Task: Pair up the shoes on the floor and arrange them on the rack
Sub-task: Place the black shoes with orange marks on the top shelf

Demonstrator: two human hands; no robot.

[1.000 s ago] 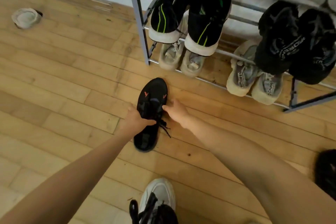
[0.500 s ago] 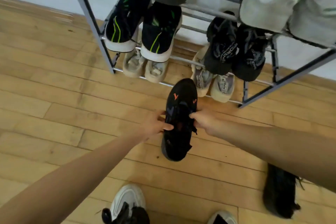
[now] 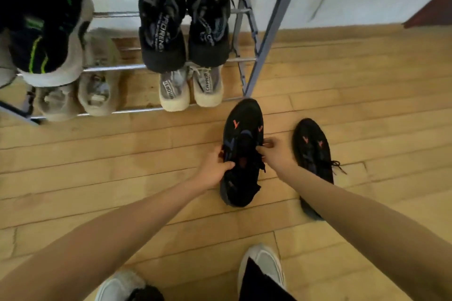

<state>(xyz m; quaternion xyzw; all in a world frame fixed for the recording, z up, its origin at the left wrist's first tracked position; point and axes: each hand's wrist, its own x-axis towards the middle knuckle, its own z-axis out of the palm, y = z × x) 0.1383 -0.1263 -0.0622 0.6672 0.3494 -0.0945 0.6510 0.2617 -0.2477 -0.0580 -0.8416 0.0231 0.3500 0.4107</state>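
Note:
A black sneaker with orange marks (image 3: 241, 129) is held just above the wooden floor, toe toward the rack. My left hand (image 3: 215, 168) grips its left side and my right hand (image 3: 275, 154) grips its right side near the laces. Its matching black sneaker (image 3: 311, 146) lies on the floor just to the right, partly hidden by my right forearm. The metal shoe rack (image 3: 265, 39) stands ahead, its right front leg close to the held shoe's toe.
The rack holds black sneakers (image 3: 183, 29), black-and-green sneakers (image 3: 49, 39), grey sneakers (image 3: 190, 88) and beige shoes (image 3: 80, 95). My own white shoes (image 3: 265, 264) are at the bottom edge. A pale wall is behind; a dark piece of furniture (image 3: 433, 10) sits at the right.
Both hands have carried the black sneaker to the right along the rack, up beside its matching shoe. The view has swung right with it.

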